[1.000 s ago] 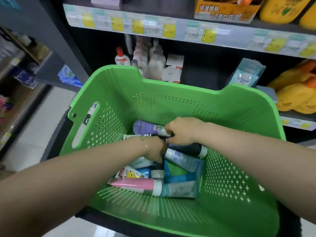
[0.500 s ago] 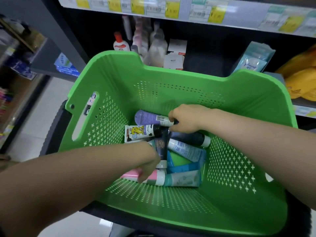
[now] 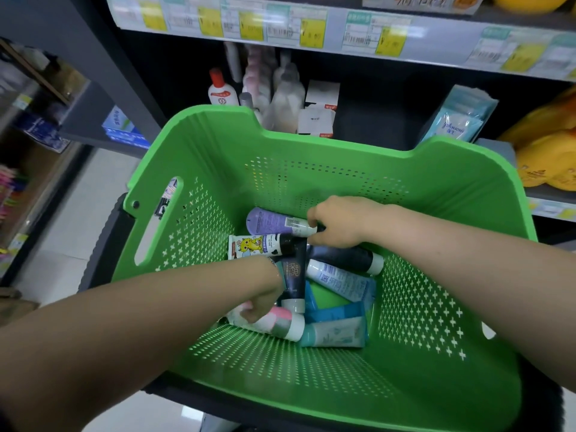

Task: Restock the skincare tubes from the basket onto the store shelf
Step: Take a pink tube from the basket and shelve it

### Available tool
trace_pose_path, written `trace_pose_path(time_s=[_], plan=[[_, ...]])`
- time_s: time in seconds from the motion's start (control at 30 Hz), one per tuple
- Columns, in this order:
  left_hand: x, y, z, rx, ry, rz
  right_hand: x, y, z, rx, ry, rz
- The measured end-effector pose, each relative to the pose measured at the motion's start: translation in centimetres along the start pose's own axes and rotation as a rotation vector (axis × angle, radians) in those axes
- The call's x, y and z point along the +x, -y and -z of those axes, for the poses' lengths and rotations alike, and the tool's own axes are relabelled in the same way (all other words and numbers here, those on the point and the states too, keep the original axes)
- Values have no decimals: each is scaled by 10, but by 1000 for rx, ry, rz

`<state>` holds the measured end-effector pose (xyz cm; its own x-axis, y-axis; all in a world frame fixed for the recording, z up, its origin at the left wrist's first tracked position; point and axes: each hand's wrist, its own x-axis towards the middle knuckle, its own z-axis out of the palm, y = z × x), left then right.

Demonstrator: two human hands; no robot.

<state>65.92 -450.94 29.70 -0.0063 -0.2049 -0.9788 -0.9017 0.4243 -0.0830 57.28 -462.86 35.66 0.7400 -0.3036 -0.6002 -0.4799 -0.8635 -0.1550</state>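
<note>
Place: retail shop, personal-care aisle, as I face it.

- Shelf (image 3: 367,129): dark unit, two tiers in view.
- Price strip (image 3: 436,42): along the upper tier's edge, carrying yellow-and-white tags (image 3: 312,33) with barcodes. The print is blurred.
- Stock, lower tier: red-capped bottle (image 3: 219,88), pale bottles (image 3: 286,98) packed close, white boxes (image 3: 321,98) stacked, blue sachet packs (image 3: 458,120) standing, yellow bottles (image 3: 548,145) far right.
- Second strip (image 3: 551,208): under the yellow bottles.
- Basket (image 3: 467,169): green perforated plastic, in front of me by the shelf, mixed tubes (image 3: 339,279) loose in its bottom.
- Left: another rack (image 3: 90,120) with blue boxes (image 3: 124,129) and blurred goods.
- Floor (image 3: 78,213): pale, forming the aisle.
</note>
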Motion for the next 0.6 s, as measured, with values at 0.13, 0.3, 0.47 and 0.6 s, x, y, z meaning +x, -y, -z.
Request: trace_pose_path(time_s=[0.13,0.3,0.47,0.6], plan=[[4,13,5,-84,-79,-18,0,-1,-1,-31,-4,2],[-3,33,16,-332,-226,-45,1,-3,-3,-82,43,-7],[-10,46,22,-503,-340,-82,1,-6,-1,-101,52,-16],[-23,54,28,-592,-438,-98,1,-6,-2,-114,60,-31]])
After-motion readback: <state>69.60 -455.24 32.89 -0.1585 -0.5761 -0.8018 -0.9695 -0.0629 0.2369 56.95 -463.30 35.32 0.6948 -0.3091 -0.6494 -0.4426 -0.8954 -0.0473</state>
